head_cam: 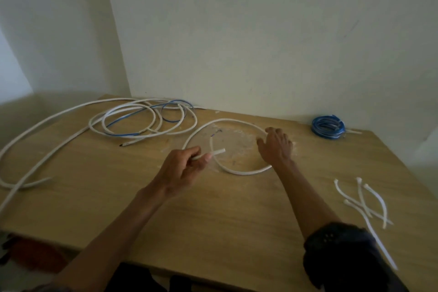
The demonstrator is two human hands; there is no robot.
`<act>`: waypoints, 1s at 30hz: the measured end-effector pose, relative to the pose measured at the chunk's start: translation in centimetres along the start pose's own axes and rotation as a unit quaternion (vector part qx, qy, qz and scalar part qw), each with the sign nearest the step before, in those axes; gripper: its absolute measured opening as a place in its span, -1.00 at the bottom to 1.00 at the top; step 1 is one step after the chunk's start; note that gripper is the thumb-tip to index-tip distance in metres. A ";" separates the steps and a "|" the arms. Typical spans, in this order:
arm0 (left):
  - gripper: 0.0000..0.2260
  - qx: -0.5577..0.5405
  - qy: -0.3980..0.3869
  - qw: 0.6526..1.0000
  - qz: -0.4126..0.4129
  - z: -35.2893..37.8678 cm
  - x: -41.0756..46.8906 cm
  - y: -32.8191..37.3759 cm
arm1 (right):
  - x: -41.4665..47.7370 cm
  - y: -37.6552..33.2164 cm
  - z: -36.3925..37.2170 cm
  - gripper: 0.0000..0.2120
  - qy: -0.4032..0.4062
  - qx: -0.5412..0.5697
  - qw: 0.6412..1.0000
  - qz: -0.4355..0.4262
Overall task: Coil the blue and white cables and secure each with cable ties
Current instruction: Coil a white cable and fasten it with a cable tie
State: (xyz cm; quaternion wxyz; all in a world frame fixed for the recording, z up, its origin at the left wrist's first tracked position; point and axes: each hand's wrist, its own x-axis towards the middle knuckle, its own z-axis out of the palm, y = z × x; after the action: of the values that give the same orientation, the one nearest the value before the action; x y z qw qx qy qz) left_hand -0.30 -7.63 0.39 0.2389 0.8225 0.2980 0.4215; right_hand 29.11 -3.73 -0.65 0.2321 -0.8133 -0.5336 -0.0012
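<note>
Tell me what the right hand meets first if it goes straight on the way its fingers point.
The white cable: the far arc of its loop lies right at the right hand's fingertips, apparently touching them. Beyond that, only bare table up to the wall.

Table (237, 220): wooden, light brown top with visible grain. Its far edge stands against the wall, and its near edge runs across the bottom of the view.

Worn patch (239, 147): pale, whitish scuffing on the table top, in the middle toward the far side.

Pen marks (216, 132): a few small dark blue scribbles at the far left rim of the worn patch.

Back wall (260, 31): plain, off-white, meeting the side wall (54, 31) in a corner that comes down to the table's far left end.

Streak (350, 29): faint, dark, diagonal, high on the back wall to the right.

Reddish-brown object (35, 253): below the table's near left edge, too blurred to identify.
</note>
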 end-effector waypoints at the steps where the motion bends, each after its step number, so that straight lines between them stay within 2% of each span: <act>1: -0.55 0.003 -0.006 1.000 0.000 -0.1 -0.2 0.2 | 0.8 -0.5 0.3 -0.52 -0.028 -0.025 0.999 -0.019; 4: -0.60 -0.010 -0.022 1.000 0.013 -0.5 -0.9 1.1 | 1.9 -3.4 2.1 -0.52 -0.106 -0.083 0.985 -0.110; 6: -0.61 -0.043 -0.011 0.999 0.003 -0.5 -1.3 1.2 | 1.5 -6.3 3.6 -0.51 -0.135 -0.064 0.969 -0.198; 9: -0.52 -0.086 0.024 0.995 -0.032 -0.6 -2.1 0.7 | -0.3 -10.9 5.2 -0.30 -0.130 -0.091 0.922 -0.352; 11: -0.49 -0.109 0.029 0.992 -0.064 -1.1 -2.5 0.5 | -1.0 -13.1 6.2 -0.37 -0.131 -0.161 0.892 -0.401; 14: -0.53 -0.233 0.057 0.965 -0.104 -2.8 -2.3 0.1 | -0.8 -15.4 7.3 -0.58 -0.148 -0.198 0.876 -0.414; 16: -0.54 -0.366 0.093 0.912 -0.157 -4.5 -2.0 -0.4 | -0.2 -16.5 7.2 -0.72 -0.133 -0.221 0.862 -0.436; 18: -0.55 -0.447 0.115 0.869 -0.181 -5.8 -1.9 -1.1 | 0.5 -17.0 6.6 -0.78 -0.087 -0.259 0.853 -0.444; 20: -0.61 -0.480 0.122 0.848 -0.187 -6.8 -2.1 -1.6 | 1.3 -16.9 6.3 -0.75 -0.080 -0.267 0.859 -0.429; 25: -0.59 -0.537 0.102 0.814 -0.198 -8.4 -2.5 -2.0 | 1.9 -15.5 7.0 -0.58 -0.112 -0.337 0.833 -0.423; 27: -0.57 -0.551 0.099 0.800 -0.216 -8.9 -2.6 -1.9 | 1.7 -15.3 7.1 -0.60 -0.066 -0.368 0.818 -0.438; 30: -0.57 -0.544 0.099 0.798 -0.239 -8.9 -2.9 -2.1 | 2.5 -14.9 7.2 -0.77 0.012 -0.408 0.793 -0.452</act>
State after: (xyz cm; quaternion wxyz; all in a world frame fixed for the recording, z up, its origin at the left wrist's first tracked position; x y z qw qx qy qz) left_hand -9.70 -6.89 2.23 0.7097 0.4135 0.2283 0.5228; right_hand 15.49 5.93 -0.83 -0.1420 -0.4987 -0.7875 -0.3331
